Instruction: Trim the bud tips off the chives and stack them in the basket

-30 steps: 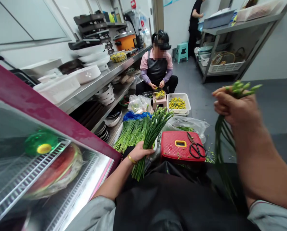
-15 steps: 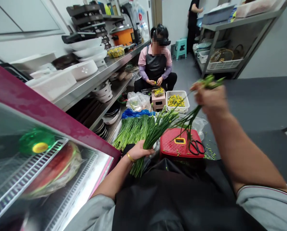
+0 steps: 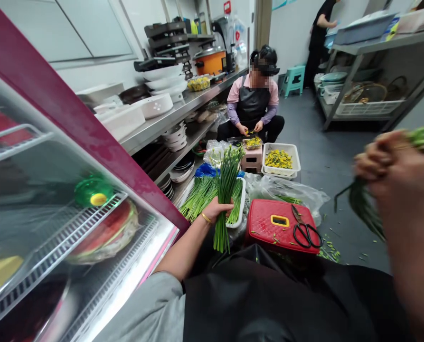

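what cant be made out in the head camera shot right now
All in the head view:
Right hand: blurred, so its exact grip is unclear.
Green stems in it: tips cut off by the right edge, most lower ends lost behind the forearm.
White basket: part hidden by the bunch in the left hand.
Standing person: head cut off by the top edge.
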{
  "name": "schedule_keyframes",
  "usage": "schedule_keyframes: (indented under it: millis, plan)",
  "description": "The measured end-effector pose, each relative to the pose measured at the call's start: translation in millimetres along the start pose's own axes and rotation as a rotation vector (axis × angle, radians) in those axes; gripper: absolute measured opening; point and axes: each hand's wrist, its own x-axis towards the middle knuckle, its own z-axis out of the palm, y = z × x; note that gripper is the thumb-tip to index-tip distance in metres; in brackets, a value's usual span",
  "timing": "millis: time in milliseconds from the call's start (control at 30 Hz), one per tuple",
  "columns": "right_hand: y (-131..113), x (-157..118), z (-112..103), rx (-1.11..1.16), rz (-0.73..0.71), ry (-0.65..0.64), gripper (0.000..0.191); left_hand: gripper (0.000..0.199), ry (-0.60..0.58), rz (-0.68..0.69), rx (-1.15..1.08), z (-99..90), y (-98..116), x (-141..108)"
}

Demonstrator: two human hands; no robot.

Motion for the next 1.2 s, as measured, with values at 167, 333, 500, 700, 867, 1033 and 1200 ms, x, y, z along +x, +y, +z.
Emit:
schedule_keyframes:
  millis: [167, 333, 500, 700, 867, 1033, 1200]
  plan:
    - [19, -15, 57, 0.088, 0.279, -0.002, 0.041, 0.039, 0.148, 0.096, 0.214, 7.7, -4, 2]
    - [24, -23, 70, 0.199, 0.389, -0.14, 0.044, 0.033, 0.258, 0.171, 0.323, 6.0, -18, 3]
    - [27, -27, 88, 0.308, 0.467, -0.205, 0.045, 0.026, 0.372, 0.267, 0.422, 5.8, -23, 7]
    - [37, -36, 115, 0.387, 0.519, -0.301, 0.044, 0.028, 0.137, 0.192, 0.228, 12.4, -1, 8]
    - [42, -43, 147, 0.479, 0.571, -0.441, 0.045, 0.035, -0.21, 0.125, -0.096, 20.2, 20, 14]
    - [40, -39, 154, 0.573, 0.487, -0.394, 0.041, 0.04, -0.486, -0.077, -0.317, 36.1, 2, 9]
    - [34, -36, 143, 0.594, 0.465, -0.282, 0.039, 0.045, -0.673, -0.201, -0.425, 44.3, -10, -1]
